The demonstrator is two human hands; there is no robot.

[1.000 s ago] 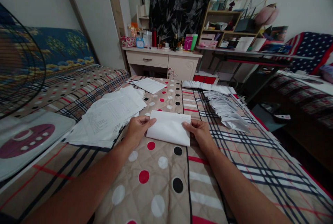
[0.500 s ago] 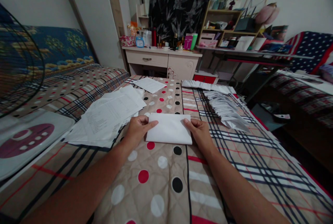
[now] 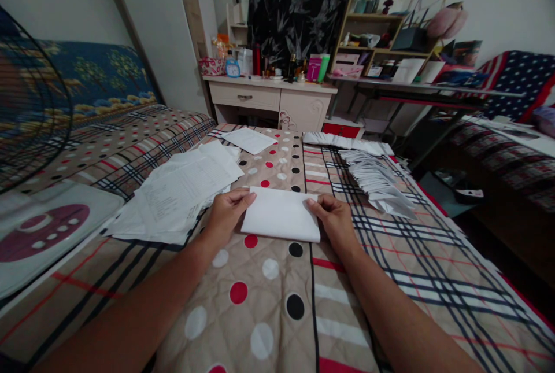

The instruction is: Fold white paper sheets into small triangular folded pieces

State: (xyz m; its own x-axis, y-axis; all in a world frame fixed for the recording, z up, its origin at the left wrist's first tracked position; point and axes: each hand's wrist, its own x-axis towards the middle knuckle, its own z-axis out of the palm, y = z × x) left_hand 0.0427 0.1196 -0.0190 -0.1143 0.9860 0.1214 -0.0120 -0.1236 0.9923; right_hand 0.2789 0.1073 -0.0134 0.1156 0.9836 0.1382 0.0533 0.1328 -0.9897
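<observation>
A folded white sheet of paper (image 3: 281,215) lies low over the patterned bedspread (image 3: 277,303) in front of me. At its upper left corner my left hand (image 3: 228,211) pinches the edge, thumb on top and fingers behind. My right hand (image 3: 333,217) grips the upper right edge in the same way. To the left is a loose pile of printed sheets (image 3: 182,188), close to my left hand. Beyond my right hand rests a fanned row of folded papers (image 3: 375,182).
Behind the pile lies a single white sheet (image 3: 250,140). A strip of stacked white papers (image 3: 344,143) sits at the bed's far edge. A fan (image 3: 32,101) stands at the left, its white-and-maroon base (image 3: 47,228) below. A cream dresser (image 3: 269,95) stands beyond the bed.
My left hand has shifted slightly up along the folded paper, its thumb now nearer the upper left corner. My right hand stays at the right edge, almost unmoved.
</observation>
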